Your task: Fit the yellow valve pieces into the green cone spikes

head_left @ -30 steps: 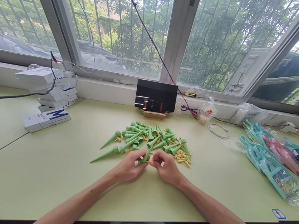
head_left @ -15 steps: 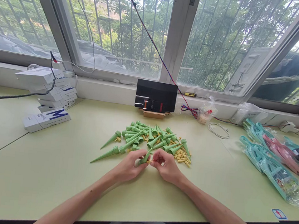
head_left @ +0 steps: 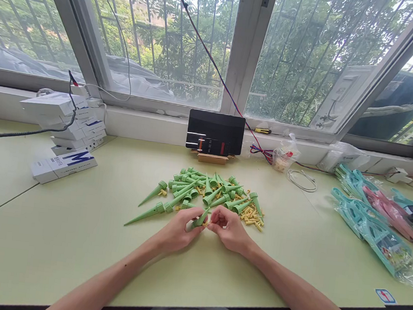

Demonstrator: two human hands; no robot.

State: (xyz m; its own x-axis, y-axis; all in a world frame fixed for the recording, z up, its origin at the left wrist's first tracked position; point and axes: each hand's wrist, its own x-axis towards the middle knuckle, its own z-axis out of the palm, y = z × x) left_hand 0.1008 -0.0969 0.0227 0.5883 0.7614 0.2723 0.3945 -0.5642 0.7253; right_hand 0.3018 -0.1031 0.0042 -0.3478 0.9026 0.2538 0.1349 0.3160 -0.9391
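Observation:
My left hand [head_left: 179, 229] is closed round a green plastic watering spike [head_left: 201, 218], whose tip points up and to the right. Facing it, my right hand [head_left: 232, 231] pinches at a small yellow fitting [head_left: 206, 224] at the side of the spike; the fingers partly cover it. Just beyond both hands lies a heap of green spikes [head_left: 208, 187] with ribbed caps. Small yellow fittings [head_left: 253, 217] are scattered at the heap's right side, close to my right hand. Two spikes, one of them the long spike [head_left: 147, 214], stick out to the left.
A dark tablet [head_left: 215, 126] with a phone showing a timer stands behind the heap. White boxes [head_left: 67, 166] are stacked at left. Bagged turquoise and pink plastic items [head_left: 373, 229] lie at right. A coiled white cable [head_left: 302, 181] and a plastic bag [head_left: 285, 154] sit near the window.
Both hands stay in nearly the same place. The spike in my left hand has tilted very slightly; the heap looks the same.

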